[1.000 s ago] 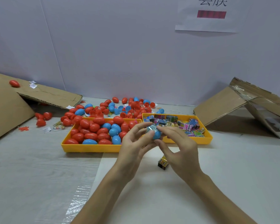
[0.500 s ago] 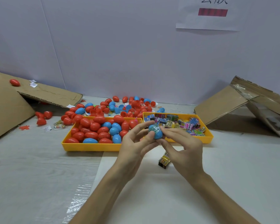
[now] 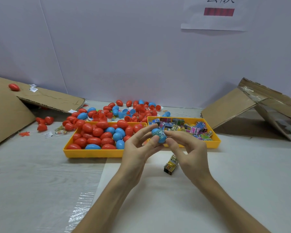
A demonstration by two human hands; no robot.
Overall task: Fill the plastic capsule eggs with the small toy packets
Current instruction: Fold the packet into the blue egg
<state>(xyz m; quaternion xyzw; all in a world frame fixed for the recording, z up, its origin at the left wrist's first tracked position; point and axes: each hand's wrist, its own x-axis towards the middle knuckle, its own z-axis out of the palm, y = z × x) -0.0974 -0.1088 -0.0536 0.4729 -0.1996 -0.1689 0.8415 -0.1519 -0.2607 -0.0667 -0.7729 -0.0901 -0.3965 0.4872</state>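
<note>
- Broadly, the grey bench (image 3: pixel 32 182) carries everything, with a white sheet (image 3: pixel 233 190) laid over its near right part under the arms.
- Flattened cardboard (image 3: pixel 7 115) leans at the left. More cardboard leans at the right.
- A paper notice (image 3: pixel 213 22) on the back wall shows only the lower edge of large dark characters, cut off by the frame and unreadable. A dark red bar sits below them.
- The left yellow tray (image 3: pixel 91 153) holds red and blue eggs. Just beside it, the right yellow tray (image 3: pixel 215 143) holds the printed toy packets. Loose eggs (image 3: pixel 136 110) and some half shells lie behind both.
- The left grip (image 3: pixel 138 148) pinches a blue egg (image 3: pixel 158 137) between thumb and fingers, above the gap between the trays.
- The right grip (image 3: pixel 190 148) is clenched on the same egg from the other side, with its fingertip over a printed packet (image 3: pixel 163 134) at the shell.
- I cannot tell whether the halves are joined. The packet's print looks like a barcode and a numeral, too small to read.
- A spare packet (image 3: pixel 170 163) lies on the white sheet under the right grip. Its yellow label is blurred.
- Likely trouble: a packet corner caught in the seam would stop the halves snapping shut or tear the wrapper.
- A smooth shell held only by fingertips could also pop out under squeezing and roll away among the loose eggs.
</note>
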